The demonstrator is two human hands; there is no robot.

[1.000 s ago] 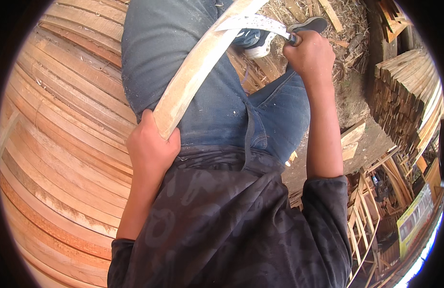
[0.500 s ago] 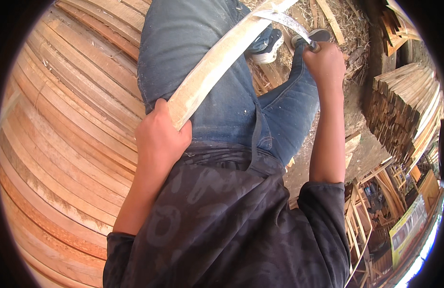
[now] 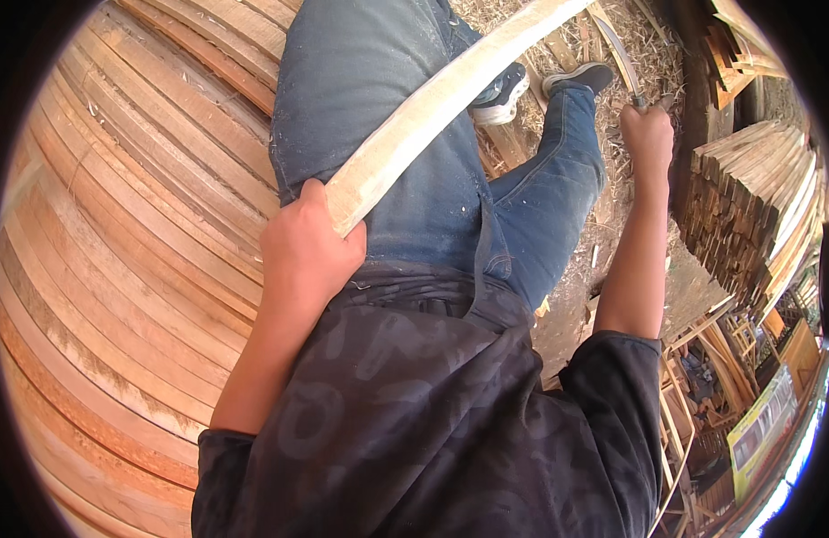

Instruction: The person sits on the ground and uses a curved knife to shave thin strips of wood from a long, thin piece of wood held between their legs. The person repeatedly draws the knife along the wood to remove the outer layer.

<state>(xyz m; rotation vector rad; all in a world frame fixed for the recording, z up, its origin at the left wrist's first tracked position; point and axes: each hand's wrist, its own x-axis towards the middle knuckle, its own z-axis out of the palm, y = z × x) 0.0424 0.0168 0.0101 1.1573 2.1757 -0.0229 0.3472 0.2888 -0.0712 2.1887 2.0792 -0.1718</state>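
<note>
My left hand (image 3: 312, 242) is closed round the near end of a long pale wooden strip (image 3: 450, 103). The strip slants across my right-bent view of the jeans (image 3: 361, 99), over the thigh, and its far end runs out at the top edge. Out to the far right, my right hand (image 3: 648, 139) is wrapped round the handle of a curved blade, a sickle-like knife (image 3: 619, 56). The blade points up and to the left, apart from the strip. Most of the handle is hidden in the fist.
Long planks (image 3: 119, 242) lie side by side along my left. A stack of cut wood (image 3: 751, 206) stands at the right. Wood shavings (image 3: 567, 45) cover the ground round my shoes (image 3: 502, 100). Wooden frames and a yellow-edged banner (image 3: 762, 435) are at the lower right.
The curved blade has left the wooden strip as my right hand moved outward to the right. The left hand keeps its hold, and the strip has shifted slightly right.
</note>
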